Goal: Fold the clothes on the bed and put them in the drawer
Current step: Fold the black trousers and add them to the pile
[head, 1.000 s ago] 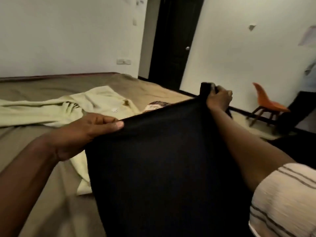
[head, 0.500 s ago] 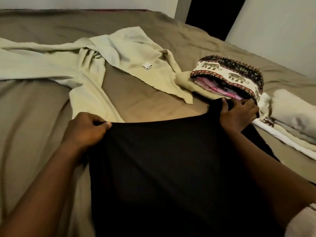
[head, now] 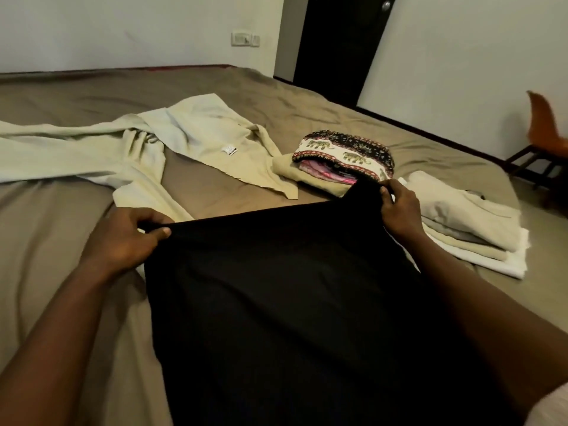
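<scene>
A black garment (head: 295, 302) is stretched out in front of me over the bed (head: 61, 241). My left hand (head: 126, 238) pinches its far left corner. My right hand (head: 399, 207) grips its far right corner, close to the folded piles. A pale green robe (head: 129, 152) lies spread and unfolded across the bed beyond my hands. To the right sits a folded pile topped by an elephant-print cloth (head: 347, 155), and beside it a stack of folded cream and white clothes (head: 467, 219).
The tan sheet covers the whole bed. A dark door (head: 338, 41) stands in the far wall. An orange chair (head: 547, 130) is at the right edge on the floor. No drawer is in view.
My hands have brought the black garment down from in front of the wall to just above the bed. My view dropped to the bed, then rose a little.
</scene>
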`<state>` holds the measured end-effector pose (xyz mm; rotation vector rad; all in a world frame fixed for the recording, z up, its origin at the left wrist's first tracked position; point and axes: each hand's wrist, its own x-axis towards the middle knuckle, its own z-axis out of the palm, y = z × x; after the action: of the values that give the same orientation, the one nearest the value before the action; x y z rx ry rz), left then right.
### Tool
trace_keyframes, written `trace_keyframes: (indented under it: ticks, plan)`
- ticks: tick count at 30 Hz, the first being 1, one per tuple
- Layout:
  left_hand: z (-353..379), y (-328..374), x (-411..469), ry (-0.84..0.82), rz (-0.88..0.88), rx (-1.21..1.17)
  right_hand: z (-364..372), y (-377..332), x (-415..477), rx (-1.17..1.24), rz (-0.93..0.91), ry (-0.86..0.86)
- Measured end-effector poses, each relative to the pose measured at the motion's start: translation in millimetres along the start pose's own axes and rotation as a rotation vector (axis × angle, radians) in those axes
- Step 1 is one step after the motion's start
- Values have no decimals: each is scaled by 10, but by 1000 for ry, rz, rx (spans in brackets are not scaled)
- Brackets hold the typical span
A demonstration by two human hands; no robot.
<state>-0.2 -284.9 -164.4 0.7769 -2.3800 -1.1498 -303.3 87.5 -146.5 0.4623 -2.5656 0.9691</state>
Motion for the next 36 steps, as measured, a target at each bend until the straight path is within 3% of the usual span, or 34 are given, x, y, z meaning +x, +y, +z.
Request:
trace_keyframes:
  ticks: [3, 7, 10, 12, 14, 17, 20, 23, 27, 30, 32, 34, 36]
  plan:
    - [-202, 188, -261, -339, 13, -236, -393, 191, -313, -69, -78, -28]
    - [-143, 301, -577, -750, -3, 181, -663, 548, -800, -441, -103, -204]
    - [28, 385, -766, -921, -49, 346, -694, 574, -1062, -692, 84, -315]
    - [58, 449, -820, -871, -86, 355, -659, 461, -1226, -637, 185, -254]
    - [63, 396, -742, -633, -66, 371, -532, 299, -1388, -519, 185, -156]
    - [108, 225, -577, -282, -19, 451, -235, -82, -1739, -342, 29, -30]
    - [131, 80, -483, -340, -116, 456, 93, -605, -2170, -76, -224, -84]
    - [187, -12, -404, -425, -186, 333, 396, -1125, -2610, 81, -480, -393]
    - [178, -64, -294, -339, -144, 166, 776, -1605, -2922, -84, -669, -587]
    - [94, -116, -254, -299, -135, 310, 847, -1691, -3048, -142, -775, -625]
    - [131, -80, -282, -328, -135, 481, 756, -1673, -3067, -41, -763, -701]
    - [241, 72, -375, -257, -43, 712, 638, -1654, -3010, 211, -622, -734]
    - [520, 317, -474, -146, 156, 705, 502, -1512, -2829, 446, -394, -555]
